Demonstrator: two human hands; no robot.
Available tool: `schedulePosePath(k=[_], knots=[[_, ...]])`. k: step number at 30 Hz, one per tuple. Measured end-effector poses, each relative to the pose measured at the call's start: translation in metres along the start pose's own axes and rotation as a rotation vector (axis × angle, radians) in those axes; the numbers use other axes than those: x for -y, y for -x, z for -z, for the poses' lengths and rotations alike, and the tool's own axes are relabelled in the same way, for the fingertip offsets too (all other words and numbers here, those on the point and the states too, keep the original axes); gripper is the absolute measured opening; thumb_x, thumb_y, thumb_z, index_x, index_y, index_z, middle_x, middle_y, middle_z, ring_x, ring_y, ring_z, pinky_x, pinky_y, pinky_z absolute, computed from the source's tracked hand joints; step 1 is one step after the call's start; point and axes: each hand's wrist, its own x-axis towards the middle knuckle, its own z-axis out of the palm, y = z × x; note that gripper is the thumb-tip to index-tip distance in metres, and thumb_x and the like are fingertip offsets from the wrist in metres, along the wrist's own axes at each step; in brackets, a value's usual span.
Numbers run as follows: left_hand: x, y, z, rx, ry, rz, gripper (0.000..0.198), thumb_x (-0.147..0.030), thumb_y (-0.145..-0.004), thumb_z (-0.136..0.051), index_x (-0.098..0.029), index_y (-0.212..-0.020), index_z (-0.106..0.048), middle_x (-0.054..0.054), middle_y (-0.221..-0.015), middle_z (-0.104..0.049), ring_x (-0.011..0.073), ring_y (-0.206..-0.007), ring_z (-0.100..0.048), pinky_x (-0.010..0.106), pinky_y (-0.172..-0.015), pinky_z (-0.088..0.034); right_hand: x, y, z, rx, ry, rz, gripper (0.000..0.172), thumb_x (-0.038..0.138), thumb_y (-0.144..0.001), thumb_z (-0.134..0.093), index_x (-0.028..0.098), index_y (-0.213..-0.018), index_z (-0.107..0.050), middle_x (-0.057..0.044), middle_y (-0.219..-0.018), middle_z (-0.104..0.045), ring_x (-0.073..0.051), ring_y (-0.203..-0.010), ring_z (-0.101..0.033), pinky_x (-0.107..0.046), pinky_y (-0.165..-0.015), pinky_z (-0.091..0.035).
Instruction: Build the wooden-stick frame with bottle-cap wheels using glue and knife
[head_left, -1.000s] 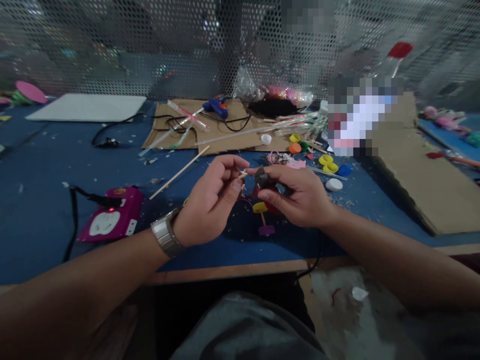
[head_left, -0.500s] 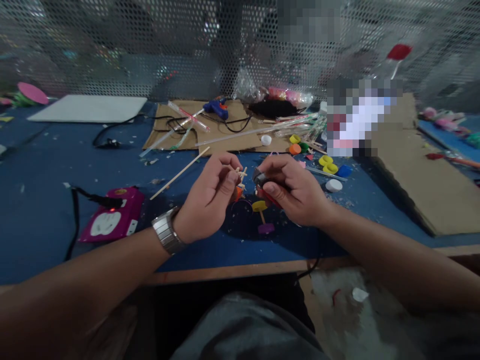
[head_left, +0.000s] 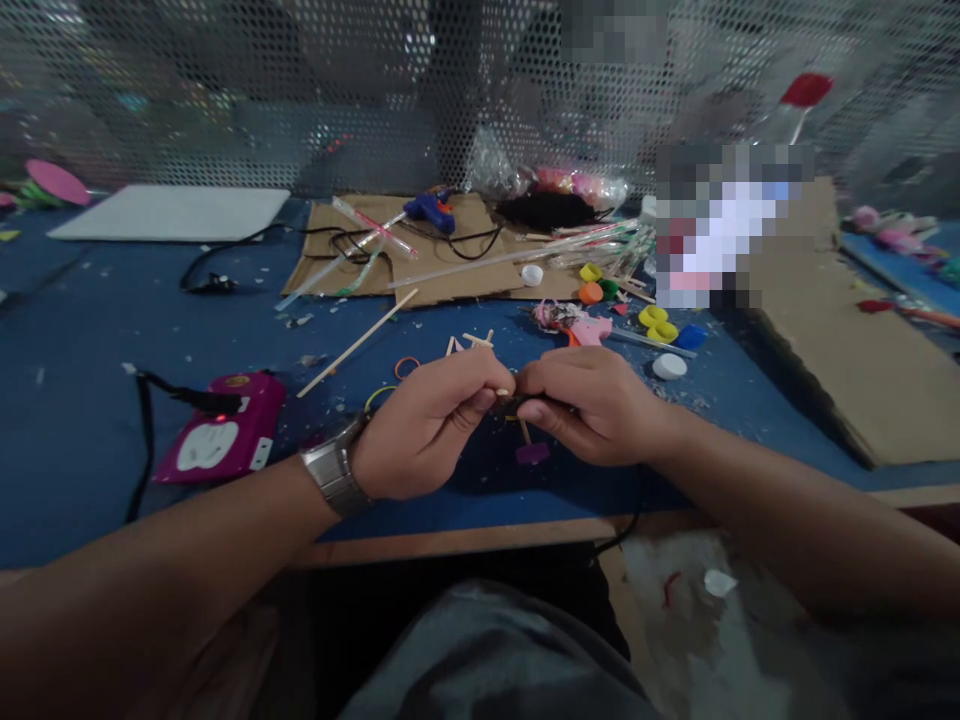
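Note:
My left hand is closed, its thumb and fingertips pinching a thin wooden stick; only the pale end shows. My right hand is closed against the left fingertips. The dark grey tool with a red part, seen in it earlier, is now almost wholly covered by the fingers. Below the hands, a purple bottle cap sits on a short stick, with a yellow cap partly hidden above. Short cut sticks lie just beyond the left hand. A pink glue gun rests beyond the right hand.
A long wooden stick and a magenta power box with a plugged cord lie left. Behind are cardboard, a blue glue gun and a white board. Yellow caps and a large cardboard piece are at right.
Both hands have come together and moved slightly lower and nearer me. The pink glue gun and the short sticks now show beyond them, while the dark grey tool has become hidden.

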Motion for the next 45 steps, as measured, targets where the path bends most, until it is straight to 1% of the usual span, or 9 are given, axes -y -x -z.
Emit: schedulePosePath(k=[5, 12, 17, 22, 25, 29, 34, 41, 45], knots=[[-0.004, 0.001, 0.001, 0.06, -0.009, 0.01, 0.03, -0.033, -0.12, -0.036, -0.023, -0.095, -0.05, 0.002, -0.086, -0.057, 0.0179, -0.078, -0.053, 0.032, -0.076, -0.046, 0.003, 0.0, 0.001, 0.009, -0.011, 0.036, 0.032, 0.041, -0.118, -0.048, 0.023, -0.095, -0.061, 0.001, -0.073, -0.068, -0.014, -0.063, -0.06, -0.028, -0.066, -0.044], [-0.005, 0.001, 0.005, 0.098, 0.011, 0.001, 0.017, -0.022, -0.112, -0.037, -0.023, -0.099, -0.048, 0.001, -0.085, -0.052, 0.0181, -0.074, -0.047, 0.033, -0.072, -0.042, 0.004, 0.001, -0.001, 0.027, -0.026, 0.008, 0.032, 0.042, -0.117, -0.05, 0.022, -0.096, -0.064, 0.0, -0.073, -0.069, -0.014, -0.063, -0.062, -0.028, -0.065, -0.044], [-0.005, -0.001, 0.007, 0.107, -0.038, -0.045, 0.007, -0.028, -0.106, -0.048, -0.024, -0.1, -0.047, 0.002, -0.086, -0.054, 0.0194, -0.074, -0.049, 0.034, -0.069, -0.043, 0.006, 0.002, -0.001, 0.019, -0.026, -0.012, 0.033, 0.043, -0.117, -0.049, 0.023, -0.098, -0.065, 0.0, -0.073, -0.07, -0.014, -0.063, -0.063, -0.027, -0.064, -0.044], [-0.005, 0.001, 0.006, 0.107, -0.151, -0.029, 0.021, -0.042, -0.109, -0.056, -0.024, -0.102, -0.048, 0.002, -0.087, -0.059, 0.0197, -0.074, -0.056, 0.034, -0.066, -0.043, 0.007, 0.002, 0.0, 0.015, -0.044, -0.031, 0.033, 0.044, -0.117, -0.05, 0.023, -0.099, -0.066, 0.0, -0.075, -0.072, -0.014, -0.066, -0.066, -0.027, -0.065, -0.045], [-0.004, 0.002, 0.005, 0.086, -0.227, -0.03, 0.031, -0.051, -0.114, -0.049, -0.024, -0.1, -0.048, 0.002, -0.085, -0.06, 0.0193, -0.072, -0.057, 0.034, -0.064, -0.041, 0.008, 0.002, 0.0, 0.003, -0.054, -0.032, 0.033, 0.044, -0.118, -0.049, 0.023, -0.098, -0.065, 0.001, -0.074, -0.07, -0.013, -0.065, -0.066, -0.026, -0.065, -0.045], [-0.004, 0.001, 0.004, 0.096, -0.305, -0.026, 0.045, -0.065, -0.114, -0.04, -0.024, -0.098, -0.049, 0.003, -0.085, -0.064, 0.0195, -0.07, -0.058, 0.034, -0.063, -0.039, 0.009, 0.001, 0.0, -0.002, -0.09, -0.04, 0.033, 0.042, -0.118, -0.05, 0.023, -0.094, -0.063, 0.003, -0.071, -0.066, -0.011, -0.062, -0.063, -0.024, -0.063, -0.043], [-0.005, 0.0, 0.005, 0.111, -0.332, -0.008, 0.049, -0.068, -0.114, -0.04, -0.024, -0.093, -0.049, 0.002, -0.081, -0.064, 0.02, -0.07, -0.059, 0.034, -0.064, -0.039, 0.01, 0.0, 0.001, 0.008, -0.113, -0.042, 0.037, 0.043, -0.118, -0.049, 0.022, -0.09, -0.061, 0.004, -0.07, -0.065, -0.01, -0.061, -0.06, -0.024, -0.061, -0.041], [-0.006, -0.001, 0.007, 0.127, -0.409, -0.094, 0.042, -0.059, -0.116, -0.039, -0.023, -0.095, -0.05, 0.002, -0.079, -0.062, 0.0193, -0.066, -0.055, 0.033, -0.062, -0.038, 0.012, -0.001, 0.0, 0.011, -0.123, -0.044, 0.039, 0.043, -0.119, -0.047, 0.021, -0.089, -0.061, 0.004, -0.07, -0.063, -0.01, -0.062, -0.06, -0.024, -0.061, -0.039], [-0.007, -0.001, 0.007, 0.124, -0.465, -0.091, 0.049, -0.06, -0.118, -0.032, -0.022, -0.094, -0.052, 0.001, -0.078, -0.064, 0.0179, -0.064, -0.056, 0.032, -0.061, -0.037, 0.013, 0.0, 0.0, 0.016, -0.127, -0.058, 0.042, 0.044, -0.12, -0.045, 0.021, -0.087, -0.059, 0.004, -0.069, -0.06, -0.009, -0.061, -0.057, -0.023, -0.061, -0.038]])
